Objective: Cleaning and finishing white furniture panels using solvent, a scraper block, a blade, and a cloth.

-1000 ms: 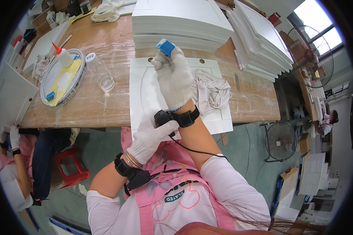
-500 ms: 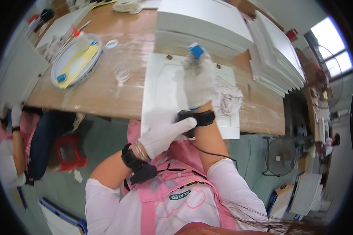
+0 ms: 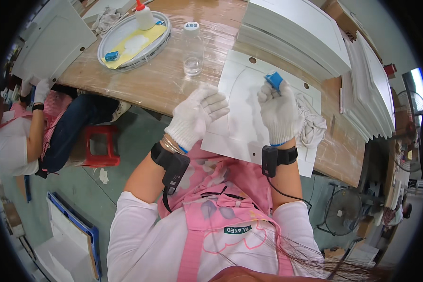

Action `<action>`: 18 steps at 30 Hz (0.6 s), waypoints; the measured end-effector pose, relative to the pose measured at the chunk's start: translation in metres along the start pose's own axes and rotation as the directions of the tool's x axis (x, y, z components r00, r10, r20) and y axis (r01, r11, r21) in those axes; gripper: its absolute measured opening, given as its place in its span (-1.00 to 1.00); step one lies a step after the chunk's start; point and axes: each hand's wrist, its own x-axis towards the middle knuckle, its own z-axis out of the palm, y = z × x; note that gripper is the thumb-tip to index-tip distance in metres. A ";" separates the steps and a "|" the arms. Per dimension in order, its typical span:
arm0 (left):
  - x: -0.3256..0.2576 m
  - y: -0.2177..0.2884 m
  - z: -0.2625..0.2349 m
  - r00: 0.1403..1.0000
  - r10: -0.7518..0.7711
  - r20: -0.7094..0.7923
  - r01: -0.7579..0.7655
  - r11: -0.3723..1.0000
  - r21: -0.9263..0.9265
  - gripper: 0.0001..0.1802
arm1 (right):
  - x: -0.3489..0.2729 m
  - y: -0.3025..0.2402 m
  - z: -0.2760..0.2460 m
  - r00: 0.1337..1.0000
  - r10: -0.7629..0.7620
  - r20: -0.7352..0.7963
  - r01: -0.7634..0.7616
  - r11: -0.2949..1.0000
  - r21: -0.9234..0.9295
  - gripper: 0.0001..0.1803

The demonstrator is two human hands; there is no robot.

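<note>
My right hand (image 3: 278, 109), in a white knitted glove, grips a small blue block (image 3: 273, 81) between thumb and fingers. Beneath it lies a flat white panel (image 3: 242, 101) with small round holes, its near edge jutting over the table. My left hand (image 3: 197, 113), gloved too, is held palm up with fingers stretched and nothing in it, beside the panel's left edge. A crumpled white cloth (image 3: 313, 123) lies on the panel to the right of my right hand. Beyond my left hand stands a clear bottle (image 3: 192, 49) with a white cap and a little liquid.
On the table at left, a round white lid (image 3: 148, 57) bears a yellow sheet (image 3: 129, 44), another blue block (image 3: 112, 56) and a red-tipped squeeze bottle (image 3: 144, 18). White panels (image 3: 293, 30) are stacked behind and at right. A co-worker (image 3: 37, 127) sits left near a red stool (image 3: 101, 145).
My left hand has moved away from my right wrist and turned palm up with fingers spread. My right hand, still with the blue block, has drawn back nearer. The view has shifted left.
</note>
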 end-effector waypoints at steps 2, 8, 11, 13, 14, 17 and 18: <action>0.005 0.003 -0.020 0.999 0.034 0.019 -0.034 0.999 0.015 -0.59 | -0.003 0.003 -0.003 0.998 0.047 -0.030 -0.047 0.999 -0.012 -0.70; -0.025 0.004 -0.047 0.984 0.152 -0.090 -0.133 0.973 0.188 -0.68 | 0.015 -0.008 -0.019 0.977 0.172 -0.129 -0.180 0.982 -0.056 -0.69; -0.031 -0.005 -0.075 0.984 0.113 -0.138 -0.044 0.904 0.426 -0.66 | 0.025 -0.016 -0.014 0.957 0.250 -0.145 -0.258 0.966 -0.034 -0.68; -0.036 -0.007 -0.075 0.966 -0.027 -0.257 0.165 0.829 0.535 -0.66 | 0.036 -0.018 -0.014 0.943 0.317 -0.103 -0.333 0.900 -0.280 -0.66; -0.036 -0.007 -0.075 0.968 -0.038 -0.246 0.167 0.833 0.527 -0.66 | 0.040 -0.020 -0.013 0.944 0.309 -0.113 -0.328 0.898 -0.292 -0.66; -0.036 -0.009 -0.075 0.948 -0.277 -0.154 0.317 0.805 0.502 -0.64 | 0.053 -0.018 -0.004 0.991 0.010 -0.132 -0.107 0.646 -0.756 -0.61; -0.035 -0.011 -0.076 0.936 -0.323 -0.140 0.343 0.747 0.570 -0.62 | 0.058 -0.016 -0.002 0.992 -0.126 0.003 0.045 0.336 -0.941 -0.58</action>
